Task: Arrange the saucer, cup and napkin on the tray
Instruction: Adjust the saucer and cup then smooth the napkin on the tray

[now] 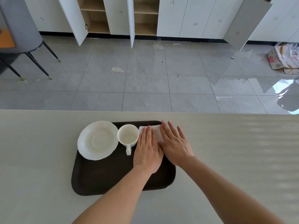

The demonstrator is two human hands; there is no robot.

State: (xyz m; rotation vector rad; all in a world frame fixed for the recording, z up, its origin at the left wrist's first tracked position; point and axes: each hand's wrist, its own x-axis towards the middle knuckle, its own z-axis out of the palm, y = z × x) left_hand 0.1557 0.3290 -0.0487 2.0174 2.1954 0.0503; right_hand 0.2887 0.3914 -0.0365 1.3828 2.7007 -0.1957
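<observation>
A dark brown tray (113,177) lies on the pale table. A white saucer (97,140) rests at its far left corner, slightly over the rim. A white cup (128,135) stands upright beside it, handle pointing toward me. A folded white napkin (156,132) lies at the tray's far right. My left hand (148,151) lies flat on the napkin, fingers together. My right hand (175,143) also presses flat on it, fingers spread, partly overlapping the tray's right edge. Most of the napkin is hidden under both hands.
The table's (226,151) far edge runs just behind the tray. Beyond it is a grey tiled floor, a grey chair (24,38) at the far left, white cabinets with open doors, and cardboard litter (284,59) at the right.
</observation>
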